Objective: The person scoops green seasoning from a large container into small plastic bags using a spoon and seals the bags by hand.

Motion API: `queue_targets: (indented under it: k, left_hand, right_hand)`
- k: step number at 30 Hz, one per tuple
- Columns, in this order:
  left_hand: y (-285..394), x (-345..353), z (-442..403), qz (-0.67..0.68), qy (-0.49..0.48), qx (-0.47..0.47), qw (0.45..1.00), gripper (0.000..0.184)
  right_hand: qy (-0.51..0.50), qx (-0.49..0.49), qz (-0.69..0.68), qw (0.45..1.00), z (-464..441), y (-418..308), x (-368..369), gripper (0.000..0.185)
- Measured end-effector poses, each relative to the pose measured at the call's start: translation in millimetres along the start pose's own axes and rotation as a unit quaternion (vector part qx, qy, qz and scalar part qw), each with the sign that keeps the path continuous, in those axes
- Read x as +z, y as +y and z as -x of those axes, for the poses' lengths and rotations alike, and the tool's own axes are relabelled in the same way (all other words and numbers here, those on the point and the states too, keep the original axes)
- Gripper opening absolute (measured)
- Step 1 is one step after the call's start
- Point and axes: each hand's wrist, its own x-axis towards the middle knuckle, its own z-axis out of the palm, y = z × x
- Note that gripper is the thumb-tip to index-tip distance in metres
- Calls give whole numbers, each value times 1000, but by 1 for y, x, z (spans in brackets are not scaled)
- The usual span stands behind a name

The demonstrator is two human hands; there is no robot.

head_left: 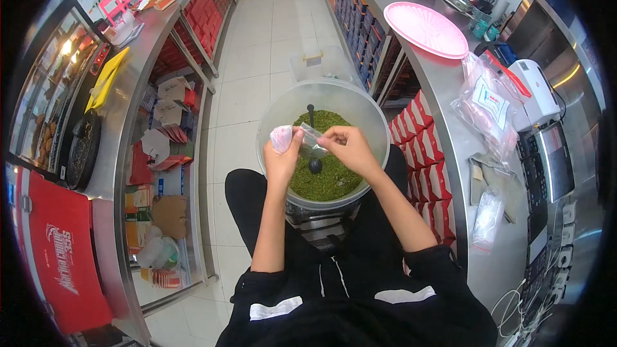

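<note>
In the head view, my left hand (pixel 280 162) is closed around a bunched stack of pink-and-white plastic bags (pixel 281 137). Its thumb and finger also meet the near edge of a small clear plastic bag (pixel 310 132). My right hand (pixel 351 146) pinches the other side of that clear bag. Both hands are above a large translucent tub (pixel 378 122) that stands between my knees. Finely chopped green leaves (pixel 334 183) lie in the tub. A black spoon (pixel 315 166) rests on them, its middle hidden behind the bag.
A lidded clear box (pixel 324 64) stands on the floor behind the tub. Steel counters run along both sides. The right one bears a pink round lid (pixel 427 29), a bag of plastic packets (pixel 490 103) and a white printer (pixel 535 90). A red cooler (pixel 64 250) is at left.
</note>
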Motion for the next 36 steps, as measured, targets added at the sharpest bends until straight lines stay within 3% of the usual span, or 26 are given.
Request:
queue_targets:
  k: [2, 9, 11, 15, 24, 30, 32, 36]
  left_hand:
    - [1, 3, 2, 32, 33, -15, 999, 17]
    - [5, 5, 11, 78, 37, 2, 996, 16]
    - [8, 9, 16, 87, 36, 2, 996, 15]
    - [6, 12, 20, 89, -3, -8, 996, 16]
    - [8, 6, 15, -38, -24, 93, 995, 16]
    - [20, -21, -3, 47, 128, 52, 989, 16]
    - [22, -31, -6, 12, 92, 52, 994, 16]
    - [26, -12, 4, -30, 14, 54, 998, 16]
  right_hand:
    - [4, 45, -114, 992, -1, 5, 5, 16]
    - [15, 22, -78, 997, 9, -10, 10, 10]
    - [64, -58, -34, 996, 8, -17, 14, 12]
    - [64, -56, -52, 995, 5, -16, 17, 12]
    - [58, -32, -73, 995, 4, -10, 21, 10]
    - [62, -44, -50, 996, 19, -2, -5, 9]
    - [45, 11, -113, 992, 21, 18, -15, 8]
    - [105, -76, 16, 991, 15, -35, -8, 14]
